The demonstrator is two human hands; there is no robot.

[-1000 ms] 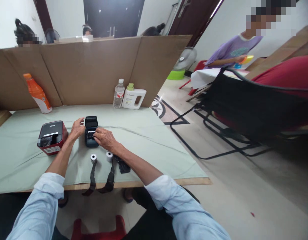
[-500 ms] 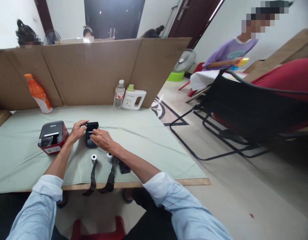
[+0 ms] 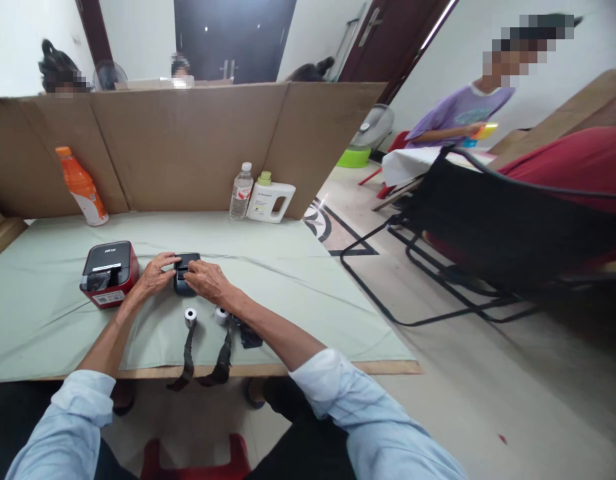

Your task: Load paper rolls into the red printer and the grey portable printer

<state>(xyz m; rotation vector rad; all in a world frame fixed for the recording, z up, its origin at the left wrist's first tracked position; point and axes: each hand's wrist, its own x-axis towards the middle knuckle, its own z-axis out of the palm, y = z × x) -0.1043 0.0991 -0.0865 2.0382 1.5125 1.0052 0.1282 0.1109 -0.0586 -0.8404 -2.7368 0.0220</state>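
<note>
Black printer (image 3: pixel 187 275), one, lid down, sits on the desk (image 3: pixel 288 287) mid-left, just right of one red printer (image 3: pixel 109 273). Both hands on it: left hand (image 3: pixel 155 275) grip wrapped on its left side, right hand (image 3: pixel 206 280) grip pressing flat over its top and right edge. Two white paper rolls (image 3: pixel 190 315) lie just in front of it, near the desk edge. Two black straps (image 3: pixel 188 353) hang over that edge, beside one small black piece. At the back: one orange bottle (image 3: pixel 83 187), one clear water bottle (image 3: pixel 241 191), one white jug (image 3: pixel 269 199), against a cardboard screen (image 3: pixel 188 147). One person in a purple top (image 3: pixel 458 110) stands far right.
</note>
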